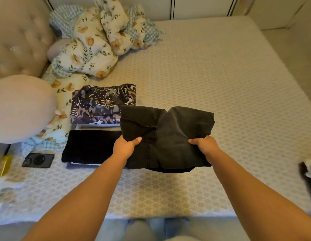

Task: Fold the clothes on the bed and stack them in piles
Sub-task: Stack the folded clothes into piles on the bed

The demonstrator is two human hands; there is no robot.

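Your left hand (126, 146) and right hand (204, 144) each pinch a near corner of the folded dark jeans (166, 136), held over the bed (220, 80), long axis running left to right. The black pile (89, 146) lies just left, nearer your left hand.

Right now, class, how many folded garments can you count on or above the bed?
3: a patterned garment beside the floral bedding, a black garment nearer, and dark jeans held in both hands. More may lie underneath.
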